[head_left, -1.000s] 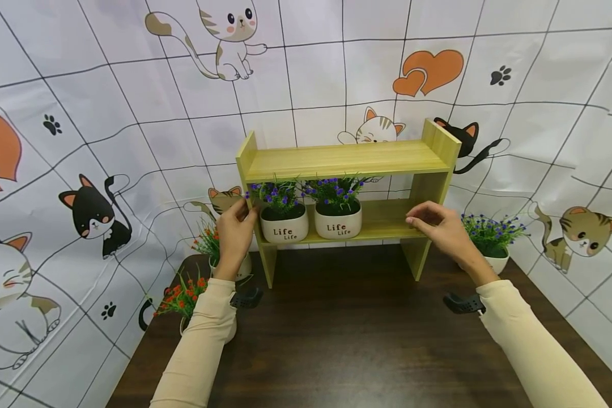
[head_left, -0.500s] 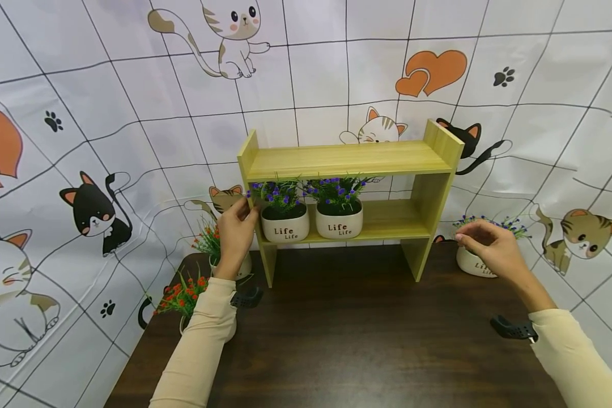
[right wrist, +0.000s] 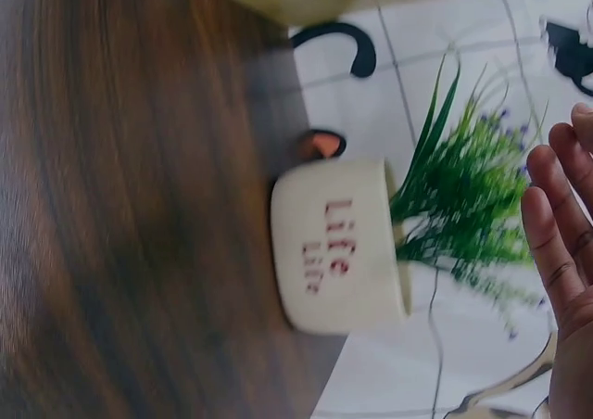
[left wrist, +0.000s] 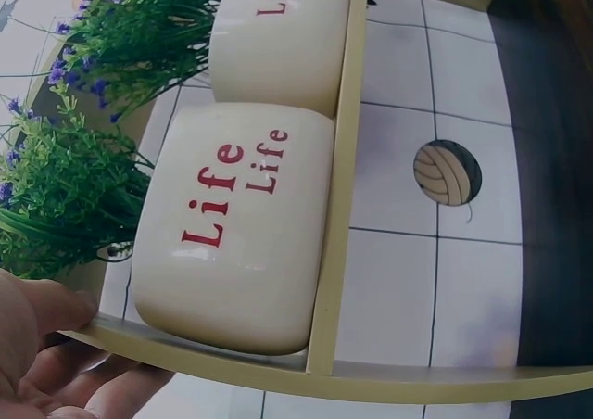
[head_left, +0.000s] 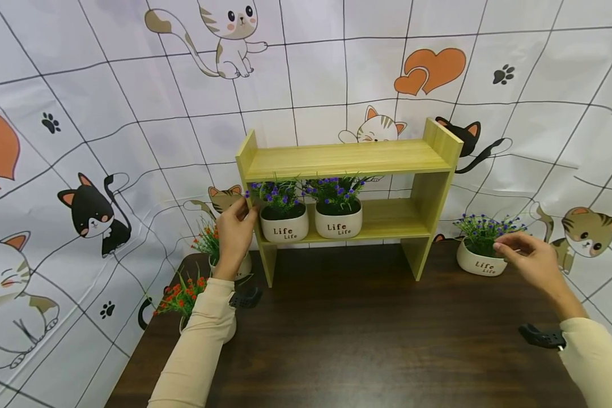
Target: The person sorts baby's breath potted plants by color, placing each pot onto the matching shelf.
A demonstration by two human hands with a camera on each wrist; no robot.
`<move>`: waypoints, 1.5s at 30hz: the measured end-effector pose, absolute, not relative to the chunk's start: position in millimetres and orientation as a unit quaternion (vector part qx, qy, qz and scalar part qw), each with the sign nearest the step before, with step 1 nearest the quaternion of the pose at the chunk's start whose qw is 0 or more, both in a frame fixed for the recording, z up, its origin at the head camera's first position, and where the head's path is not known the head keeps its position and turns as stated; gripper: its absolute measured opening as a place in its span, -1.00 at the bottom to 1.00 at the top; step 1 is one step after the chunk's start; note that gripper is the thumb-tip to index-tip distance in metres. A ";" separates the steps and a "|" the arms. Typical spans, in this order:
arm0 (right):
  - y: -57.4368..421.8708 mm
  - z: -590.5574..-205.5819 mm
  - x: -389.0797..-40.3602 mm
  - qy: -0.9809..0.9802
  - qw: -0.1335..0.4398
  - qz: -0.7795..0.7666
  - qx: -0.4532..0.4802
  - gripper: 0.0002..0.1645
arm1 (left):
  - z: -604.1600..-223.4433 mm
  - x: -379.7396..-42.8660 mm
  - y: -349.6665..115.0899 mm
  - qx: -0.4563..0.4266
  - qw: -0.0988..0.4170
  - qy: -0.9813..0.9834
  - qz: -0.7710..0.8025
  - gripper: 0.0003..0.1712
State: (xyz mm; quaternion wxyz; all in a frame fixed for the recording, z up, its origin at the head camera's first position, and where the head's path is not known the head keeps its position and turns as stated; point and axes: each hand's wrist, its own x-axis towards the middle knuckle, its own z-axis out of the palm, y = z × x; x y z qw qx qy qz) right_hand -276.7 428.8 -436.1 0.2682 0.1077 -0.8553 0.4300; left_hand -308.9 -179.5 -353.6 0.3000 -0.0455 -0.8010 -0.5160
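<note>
My left hand (head_left: 236, 229) grips the left side panel of a two-tier wooden shelf (head_left: 347, 161). In the left wrist view the thumb (left wrist: 56, 303) lies on the inner face of that panel and the fingers lie outside it. Two white pots with purple flowers, one at the left end (head_left: 284, 226) and another beside it (head_left: 338, 222), stand on the lower board. My right hand (head_left: 532, 263) hovers at the right side of a third purple-flowered pot (head_left: 481, 263) on the table. In the right wrist view its fingers (right wrist: 561, 252) are fairly straight, apart from the white pot.
Two pots with orange-red flowers, one nearer (head_left: 226, 331) and one farther back (head_left: 242, 269), stand at the table's left, partly behind my left arm. The dark wooden table (head_left: 357, 334) meets a cat-patterned wall covering (head_left: 316, 85) behind the shelf.
My right hand has moved away from the shelf's right side, rightward past the third pot's front to its right side. My left hand keeps its grip on the shelf.
</note>
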 end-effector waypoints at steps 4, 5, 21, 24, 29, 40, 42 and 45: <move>442.8 -444.0 -277.1 -0.864 0.244 0.433 0.082 -0.80 | -353.5 -307.7 -180.2 -0.043 0.297 -0.801 -0.519 -0.55; 445.5 -445.3 -276.8 -0.868 0.236 0.430 0.074 -0.77 | -353.4 -307.6 -180.5 -0.044 0.296 -0.800 -0.521 -0.55; 473.0 -461.2 -286.2 -0.914 0.153 0.376 -0.002 -0.44 | -354.7 -308.3 -182.8 -0.041 0.302 -0.803 -0.512 -0.55; 474.6 -464.7 -290.2 -0.918 0.116 0.379 -0.023 -0.20 | -355.4 -308.4 -182.6 -0.040 0.301 -0.804 -0.511 -0.55; 475.6 -471.1 -299.1 -0.915 0.063 0.397 -0.034 0.05 | -356.0 -307.2 -182.5 -0.040 0.301 -0.805 -0.509 -0.56; 476.6 -482.4 -315.1 -0.906 -0.010 0.423 -0.025 0.38 | -354.9 -308.4 -179.8 -0.047 0.308 -0.800 -0.513 -0.59; 475.5 -486.3 -317.6 -0.905 -0.016 0.424 -0.024 0.44 | -354.9 -308.6 -179.1 -0.046 0.309 -0.801 -0.510 -0.59; 472.3 -494.2 -320.5 -0.907 -0.014 0.419 -0.028 0.48 | -355.3 -308.6 -178.5 -0.043 0.309 -0.804 -0.506 -0.60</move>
